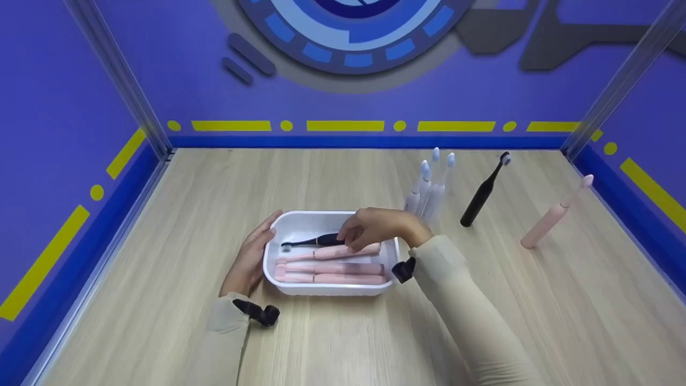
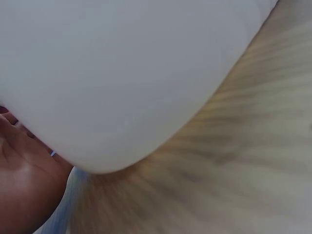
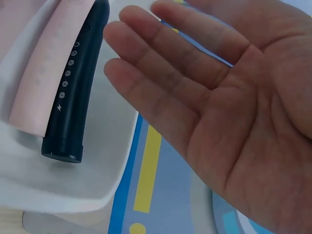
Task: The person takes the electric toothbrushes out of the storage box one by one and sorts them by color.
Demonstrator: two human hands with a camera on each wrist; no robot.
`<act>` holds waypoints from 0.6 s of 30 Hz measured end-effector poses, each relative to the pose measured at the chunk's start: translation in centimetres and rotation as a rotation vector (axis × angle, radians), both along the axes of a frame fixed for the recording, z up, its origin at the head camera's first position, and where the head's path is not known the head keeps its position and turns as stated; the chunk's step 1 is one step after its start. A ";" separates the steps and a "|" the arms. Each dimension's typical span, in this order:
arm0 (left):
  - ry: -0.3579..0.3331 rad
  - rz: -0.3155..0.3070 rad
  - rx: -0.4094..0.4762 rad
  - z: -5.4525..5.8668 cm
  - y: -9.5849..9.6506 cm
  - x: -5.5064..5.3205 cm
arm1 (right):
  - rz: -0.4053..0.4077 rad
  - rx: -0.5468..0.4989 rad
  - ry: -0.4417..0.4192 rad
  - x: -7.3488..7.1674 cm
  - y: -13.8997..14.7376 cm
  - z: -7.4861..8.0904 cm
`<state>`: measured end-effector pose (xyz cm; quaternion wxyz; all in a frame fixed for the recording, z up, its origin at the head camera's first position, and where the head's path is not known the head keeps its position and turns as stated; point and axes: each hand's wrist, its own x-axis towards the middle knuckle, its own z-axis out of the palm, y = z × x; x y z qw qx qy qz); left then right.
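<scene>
A white tray point(image 1: 335, 290) on the table holds three pink electric toothbrushes point(image 1: 348, 279) and a black electric toothbrush point(image 1: 328, 239), all lying lengthwise. My left hand point(image 1: 249, 257) holds the tray's left end, thumb at the rim and the other fingers along the outside wall. Over the right part of the tray is my right hand point(image 1: 375, 228), beside the black toothbrush's handle. In the right wrist view its fingers point(image 3: 161, 83) are loosely extended with nothing between them. There the black toothbrush point(image 3: 73, 87) rests against a pink one point(image 3: 46, 68).
Several white electric toothbrushes point(image 1: 435, 195) stand upright behind the right forearm. Farther right stand another black toothbrush point(image 1: 479, 198) and another pink one point(image 1: 546, 225). Blue-purple panels point(image 1: 343, 107) border the wooden table point(image 1: 241, 182) at the back and sides.
</scene>
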<state>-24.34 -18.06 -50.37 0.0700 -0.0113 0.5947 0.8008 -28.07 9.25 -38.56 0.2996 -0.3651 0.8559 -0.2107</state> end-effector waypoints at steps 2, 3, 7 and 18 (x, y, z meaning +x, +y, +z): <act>-0.004 0.003 -0.012 0.0 0.0 0.1 | 0.008 0.015 -0.010 -0.1 -0.3 -0.2; -0.002 0.002 -0.019 0.0 0.0 0.1 | 0.015 0.022 -0.014 -0.2 -0.4 -0.3; -0.008 0.007 -0.032 0.0 0.0 0.1 | 0.053 0.050 -0.012 -0.5 -0.9 -0.7; -0.013 0.003 -0.039 0.1 0.0 0.0 | 0.006 0.175 -0.002 -0.4 -2.3 -1.6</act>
